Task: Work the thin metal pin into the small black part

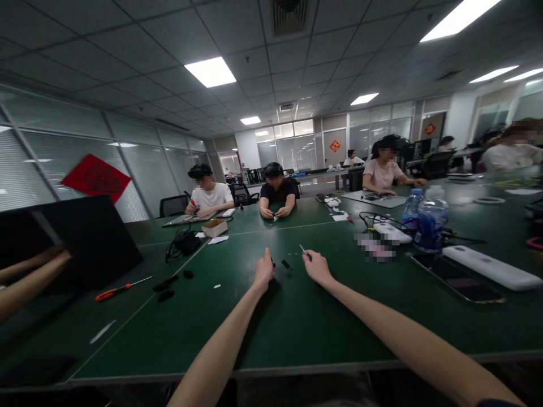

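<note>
Over the middle of the green table (280, 322), my left hand (264, 271) is closed round a small dark object (273, 263), most of which its fingers hide. To its right, my right hand (316, 267) pinches a thin, pale, stick-like tool (302, 249) that points up and to the left. Between the two hands is a small black piece (285, 264), touching neither. Small clear bits (293, 254) show faintly just beyond it.
At left are an orange screwdriver (113, 291), black scraps (165, 284), a cardboard box (214, 228) and a black panel with another person's arms. At right are a phone (456, 277), a white device (492, 267) and bottles (431, 220). People sit across the table.
</note>
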`<state>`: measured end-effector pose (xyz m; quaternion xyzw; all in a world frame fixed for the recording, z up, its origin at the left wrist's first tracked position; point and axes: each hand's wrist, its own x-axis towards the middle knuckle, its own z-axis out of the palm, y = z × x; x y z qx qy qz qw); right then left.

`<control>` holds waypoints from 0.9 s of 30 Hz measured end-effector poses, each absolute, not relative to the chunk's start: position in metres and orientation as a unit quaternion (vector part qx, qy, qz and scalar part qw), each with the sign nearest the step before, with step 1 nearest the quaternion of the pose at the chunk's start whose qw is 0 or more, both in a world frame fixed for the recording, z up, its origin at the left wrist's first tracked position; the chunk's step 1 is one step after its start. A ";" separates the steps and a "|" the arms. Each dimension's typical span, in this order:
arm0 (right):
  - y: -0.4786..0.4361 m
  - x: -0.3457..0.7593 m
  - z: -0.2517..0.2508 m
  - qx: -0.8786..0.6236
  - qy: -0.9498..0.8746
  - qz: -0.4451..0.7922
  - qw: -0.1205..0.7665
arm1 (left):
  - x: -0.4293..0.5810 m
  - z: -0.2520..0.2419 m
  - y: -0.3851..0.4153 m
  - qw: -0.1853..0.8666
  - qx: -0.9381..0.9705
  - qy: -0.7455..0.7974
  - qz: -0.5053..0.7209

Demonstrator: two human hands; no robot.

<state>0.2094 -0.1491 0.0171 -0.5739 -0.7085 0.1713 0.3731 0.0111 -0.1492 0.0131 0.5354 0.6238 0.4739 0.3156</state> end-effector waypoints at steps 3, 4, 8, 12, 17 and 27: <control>-0.134 0.239 0.020 -0.600 -0.686 0.168 0.376 | 0.007 0.013 -0.148 0.386 0.472 0.602 0.515; -0.131 0.247 0.021 -0.604 -0.682 0.168 0.376 | 0.006 0.013 -0.147 0.401 0.464 0.594 0.520; -0.131 0.255 0.018 -0.594 -0.695 0.172 0.367 | 0.005 0.011 -0.148 0.436 0.470 0.571 0.512; -0.137 0.243 0.012 -0.564 -0.727 0.167 0.355 | 0.007 0.009 -0.148 0.419 0.536 0.535 0.501; -0.141 0.237 0.010 -0.539 -0.753 0.150 0.346 | 0.003 0.012 -0.146 0.351 0.595 0.540 0.481; -0.140 0.237 0.008 -0.531 -0.769 0.140 0.328 | 0.010 0.008 -0.139 0.107 0.754 0.586 0.275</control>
